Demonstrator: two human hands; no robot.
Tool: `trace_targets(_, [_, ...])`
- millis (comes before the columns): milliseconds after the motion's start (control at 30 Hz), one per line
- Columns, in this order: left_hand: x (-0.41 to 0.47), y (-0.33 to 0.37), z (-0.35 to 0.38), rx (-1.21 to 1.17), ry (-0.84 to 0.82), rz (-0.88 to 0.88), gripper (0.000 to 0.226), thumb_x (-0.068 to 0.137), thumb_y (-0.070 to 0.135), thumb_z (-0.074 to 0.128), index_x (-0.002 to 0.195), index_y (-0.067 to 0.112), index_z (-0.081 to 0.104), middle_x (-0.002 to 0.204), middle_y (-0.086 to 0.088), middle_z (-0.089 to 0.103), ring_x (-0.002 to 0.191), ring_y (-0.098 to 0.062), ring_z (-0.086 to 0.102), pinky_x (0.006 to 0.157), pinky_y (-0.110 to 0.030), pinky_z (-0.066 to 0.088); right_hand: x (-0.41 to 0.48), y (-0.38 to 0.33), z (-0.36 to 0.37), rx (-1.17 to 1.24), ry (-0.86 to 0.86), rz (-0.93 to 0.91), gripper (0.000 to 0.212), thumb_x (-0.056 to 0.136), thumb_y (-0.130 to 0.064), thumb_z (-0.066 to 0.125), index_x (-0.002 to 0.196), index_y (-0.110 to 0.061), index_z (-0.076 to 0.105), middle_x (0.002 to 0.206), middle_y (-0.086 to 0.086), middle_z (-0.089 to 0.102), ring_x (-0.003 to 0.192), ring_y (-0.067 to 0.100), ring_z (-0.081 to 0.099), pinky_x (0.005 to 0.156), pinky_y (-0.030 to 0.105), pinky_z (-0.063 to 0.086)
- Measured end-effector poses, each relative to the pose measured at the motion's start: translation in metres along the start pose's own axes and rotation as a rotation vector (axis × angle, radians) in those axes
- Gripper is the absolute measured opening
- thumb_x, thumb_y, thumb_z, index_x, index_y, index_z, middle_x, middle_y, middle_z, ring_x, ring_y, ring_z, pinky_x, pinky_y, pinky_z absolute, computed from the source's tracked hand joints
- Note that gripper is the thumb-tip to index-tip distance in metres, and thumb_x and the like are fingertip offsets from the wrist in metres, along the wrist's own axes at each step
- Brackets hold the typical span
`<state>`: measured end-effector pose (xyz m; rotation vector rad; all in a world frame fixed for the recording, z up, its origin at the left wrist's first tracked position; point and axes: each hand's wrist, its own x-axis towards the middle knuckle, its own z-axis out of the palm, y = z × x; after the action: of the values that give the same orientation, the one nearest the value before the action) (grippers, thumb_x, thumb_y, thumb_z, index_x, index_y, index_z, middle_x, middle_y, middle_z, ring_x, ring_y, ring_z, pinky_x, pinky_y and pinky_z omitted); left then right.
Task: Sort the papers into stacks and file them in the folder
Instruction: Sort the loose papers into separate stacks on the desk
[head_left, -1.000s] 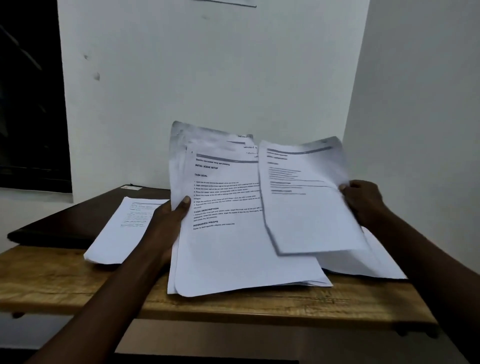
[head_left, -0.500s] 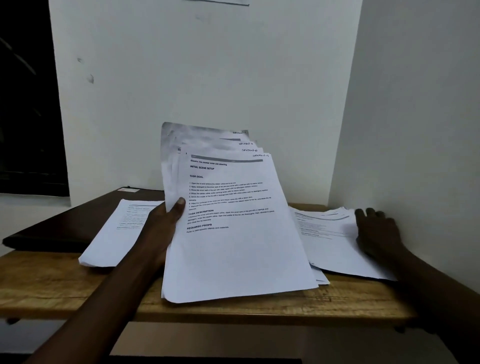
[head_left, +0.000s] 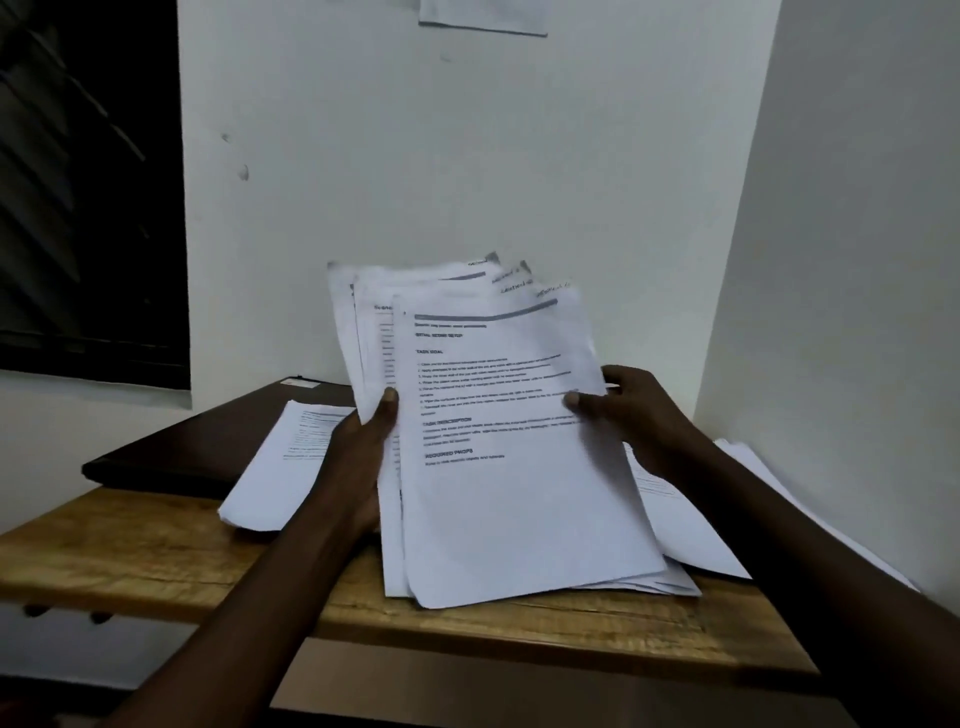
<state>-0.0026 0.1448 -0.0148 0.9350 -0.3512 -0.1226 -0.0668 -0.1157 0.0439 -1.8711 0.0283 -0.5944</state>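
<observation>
wooden table (head_left: 156, 551) under fanned papers (head_left: 509, 467); left hand (head_left: 363, 447) grip pinches left edge; right hand (head_left: 634, 410) pinches top sheet.

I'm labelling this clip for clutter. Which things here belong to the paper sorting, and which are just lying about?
Job in hand:
fanned bundle of papers, held by the left hand and the right hand
left stack
right stack
dark flat item, possibly the folder

Just there:
sheet on the wall
dark window
wooden table
</observation>
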Motion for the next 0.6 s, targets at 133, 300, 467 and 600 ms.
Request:
trace_targets(133, [0.006,-0.002,-0.006,0.027,0.052,0.002,0.037,0.096,0.017,0.058,0.129,0.001,0.058,0.123,-0.022,0.067,0.113,-0.041,0.064,0.102,-0.06,0.046,0.011,0.009,-0.014,-0.081,0.076,-0.002,0.037,0.066,-0.031,0.065,0.09,-0.003,0.07,0.089,0.018,0.071,0.079,0.027,0.063,0.071,0.038,0.045])
trace_targets(300, [0.009,0.026,-0.024,0.099,0.185,0.052,0.025,0.1,0.023,0.054,0.117,0.009,0.065,0.115,-0.015,0.07,0.098,-0.029,0.07,0.085,-0.041,0.058,0.032,0.025,-0.043,-0.062,0.361,0.117,0.02,0.079,-0.026,0.066,0.076,-0.006,0.065,0.089,0.017,0.068,0.073,0.026,0.06,0.07,0.042,0.051])
trace_targets(467, [0.012,0.074,-0.057,-0.106,0.107,-0.01,0.034,0.103,0.032,0.045,0.121,0.008,0.061,0.101,-0.01,0.074,0.102,-0.024,0.068,0.107,-0.039,0.041,0.045,0.043,-0.012,0.047,0.376,0.248,0.005,0.078,-0.013,0.065,0.078,-0.01,0.061,0.105,0.024,0.068,0.071,0.03,0.062,0.057,0.03,0.049])
trace_targets(600, [0.005,0.095,-0.067,-0.033,0.166,0.092,0.039,0.104,0.024,0.046,0.092,0.003,0.076,0.073,-0.004,0.075,0.063,-0.009,0.069,0.077,-0.021,0.054,0.048,0.031,0.051,-0.169,0.292,0.209,0.006,0.078,-0.01,0.062,0.079,-0.007,0.067,0.09,0.02,0.068,0.085,0.032,0.066,0.073,0.039,0.054])
